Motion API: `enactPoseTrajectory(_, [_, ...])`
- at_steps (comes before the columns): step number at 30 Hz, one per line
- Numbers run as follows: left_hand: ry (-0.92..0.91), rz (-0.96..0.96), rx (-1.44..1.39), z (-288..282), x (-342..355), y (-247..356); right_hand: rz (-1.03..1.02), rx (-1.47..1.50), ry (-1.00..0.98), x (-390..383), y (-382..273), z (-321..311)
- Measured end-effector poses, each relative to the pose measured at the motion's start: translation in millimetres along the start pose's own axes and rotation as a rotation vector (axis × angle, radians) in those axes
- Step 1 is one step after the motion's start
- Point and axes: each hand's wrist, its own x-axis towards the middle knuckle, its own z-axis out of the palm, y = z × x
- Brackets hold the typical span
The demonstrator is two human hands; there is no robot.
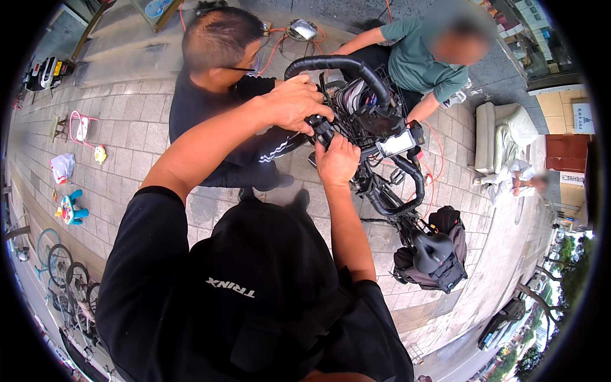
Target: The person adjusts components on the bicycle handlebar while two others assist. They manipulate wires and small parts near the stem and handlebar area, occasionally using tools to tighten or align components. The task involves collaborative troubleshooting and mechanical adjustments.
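A black touring bicycle with a saddle (433, 251) stands in front of me to the right, its drop handlebar (347, 63) wrapped in black tape. At its front, a small black cylindrical part (323, 130) sits between my hands; its exact kind is unclear. My left hand (296, 105) reaches over from the left, fingers curled onto the part's upper end. From below, my right hand (339, 159) closes thumb and fingers around its lower end. Beside them are a dark handlebar bag (379, 121) and a device with a bright screen (396, 144).
A person in a black shirt (210, 108) is close at the left; another in a green shirt (426, 54) sits beyond the bicycle, a hand near it. Loaded panniers (452, 270) flank the rear. Orange cable (439, 153) runs over the paving. A sofa (487, 137) stands right.
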Motion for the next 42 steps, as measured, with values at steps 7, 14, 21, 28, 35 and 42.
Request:
enactPoseTrajectory(7, [-0.012, -0.018, -0.012, -8, -1, 3, 0.004, 0.03, 0.008, 0, -2, -1])
enactPoseTrajectory(14, [0.057, 0.018, 0.031, -4, -3, 0, 0.013, 0.058, -0.006, 0, -3, -4])
enactPoseTrajectory(21, [-0.069, -0.084, -0.013, -20, 2, 8, 0.048, 0.103, -0.016, 0, -3, -6])
enactPoseTrajectory(28, [-0.158, -0.114, 0.022, -24, 12, 7, 0.063, 0.118, -0.036, 1, -3, -9])
enactPoseTrajectory(35, [-0.193, -0.089, -0.093, -33, 12, 0, 0.074, 0.142, -0.014, -2, 0, -9])
enactPoseTrajectory(42, [-0.186, -0.089, -0.218, -42, 12, -2, 0.062, 0.147, -0.029, -1, -3, -14])
